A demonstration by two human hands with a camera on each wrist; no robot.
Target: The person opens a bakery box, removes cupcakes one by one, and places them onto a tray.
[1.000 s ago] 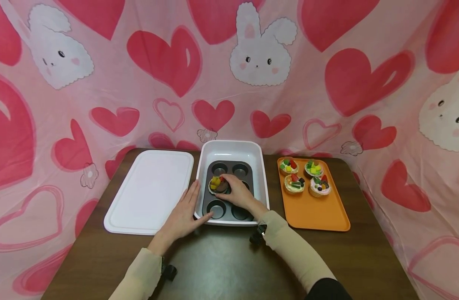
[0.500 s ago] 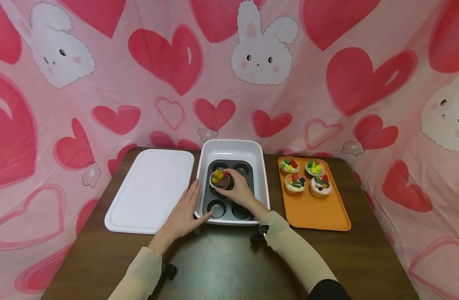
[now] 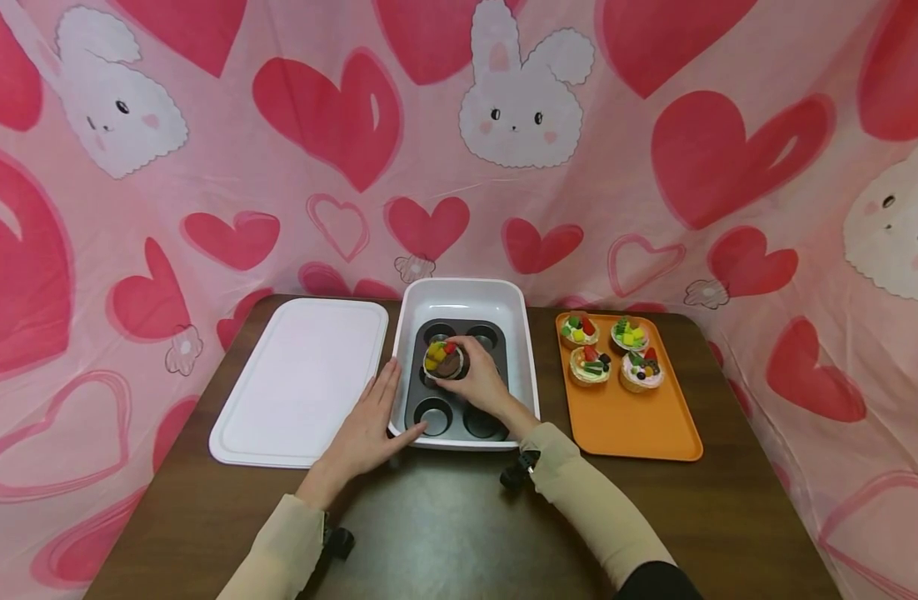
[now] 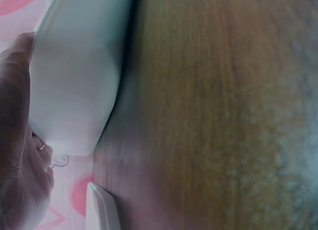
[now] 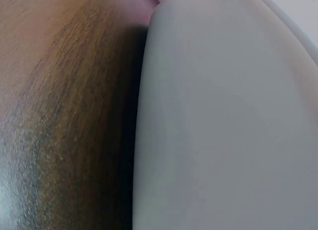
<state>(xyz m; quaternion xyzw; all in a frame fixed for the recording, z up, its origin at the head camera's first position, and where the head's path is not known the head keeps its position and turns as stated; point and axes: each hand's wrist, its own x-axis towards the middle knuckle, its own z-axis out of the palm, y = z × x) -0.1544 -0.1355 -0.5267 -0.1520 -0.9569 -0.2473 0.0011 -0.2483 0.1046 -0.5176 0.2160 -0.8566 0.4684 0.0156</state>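
In the head view my right hand (image 3: 483, 379) grips a chocolate cupcake (image 3: 446, 361) topped with yellow and red fruit, close over the left middle cup of a dark muffin tin (image 3: 457, 410). The tin lies inside a deep white plastic bin (image 3: 465, 294). My left hand (image 3: 365, 433) rests on the bin's near left corner, fingers straight and thumb spread along the front rim. The left wrist view has that hand (image 4: 22, 140) at its left edge, against the bin's outer wall (image 4: 74, 81). Only the bin's wall (image 5: 213, 120) and the table fill the right wrist view.
A white lid (image 3: 297, 383) lies flat left of the bin. On the right, an orange tray (image 3: 639, 433) bears several fruit-topped cupcakes (image 3: 590, 367) at its far end. All stand on a dark wooden table (image 3: 444, 525) before a pink heart-and-rabbit curtain (image 3: 429, 150).
The cupcake in my right hand has shifted slightly to the right and turned, its red fruit now toward the top. My left hand has stayed in place on the bin.
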